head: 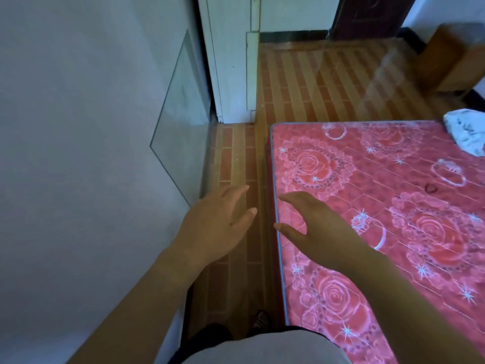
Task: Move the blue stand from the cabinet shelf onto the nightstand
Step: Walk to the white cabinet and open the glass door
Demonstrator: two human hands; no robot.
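No blue stand, cabinet shelf or nightstand that I can name for sure shows in the head view. My left hand (215,222) hangs over the narrow strip of floor, fingers apart, holding nothing. My right hand (312,224) hovers over the left edge of the pink mattress (380,195), also spread and bare. A wooden piece of furniture (451,56) stands in the far right corner; whether it is the nightstand I cannot tell.
A pane of glass (181,122) leans against the left wall. A white door frame (231,61) stands ahead, a dark door (367,17) beyond the striped tile floor (328,80). A white cloth (467,130) lies on the mattress's far right corner.
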